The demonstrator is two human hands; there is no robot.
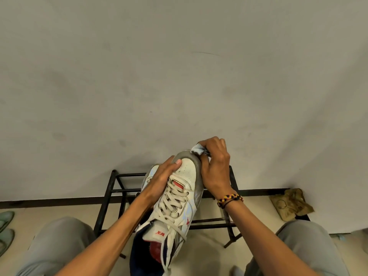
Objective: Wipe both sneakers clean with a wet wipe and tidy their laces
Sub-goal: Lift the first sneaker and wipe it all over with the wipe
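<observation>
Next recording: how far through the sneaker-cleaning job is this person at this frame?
Nothing looks finished yet. In hand: the left hand grips the white lace-up sneaker with red accents while the right hand rubs a crumpled pale wet wipe along its grey toe edge. Left: its laces hang loose, and no second sneaker is visible.

Grey wall [179, 66], black rack [111, 188], pale floor [209, 253]

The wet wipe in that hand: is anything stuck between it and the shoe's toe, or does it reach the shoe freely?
Nothing visible blocks it. The right hand grips the wet wipe right against the grey toe edge of the sneaker. The left hand holds the sneaker's other side, clear of the wipe.
</observation>
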